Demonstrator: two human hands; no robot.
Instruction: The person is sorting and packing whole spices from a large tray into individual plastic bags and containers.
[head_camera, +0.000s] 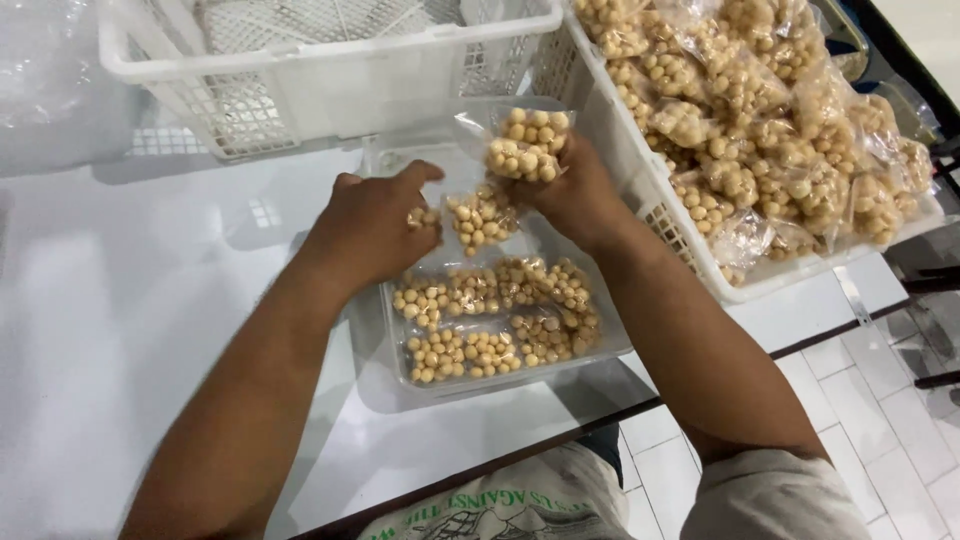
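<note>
Head view shows, in the middle of the frame, the right hand (575, 190) with fingers closed around a small clear plastic bag of round pale yellow snack balls (530, 145), lifted above the far end of a shallow clear plastic tray (500, 385); the palm hides the lower part of this bag. The left hand (375, 225) is curled over a second clear bag of the same balls (480, 218), with the fingertips bent down at its left edge, but the back of the hand covers the grip, so I cannot tell how firmly it holds. More filled bags lie flat in the tray (495, 320). At the upper right, a white plastic crate full of similar bags (770, 110) is cut off by the frame edge. At the upper left, an empty-looking white lattice basket (300, 70) is also cut off at the top.
</note>
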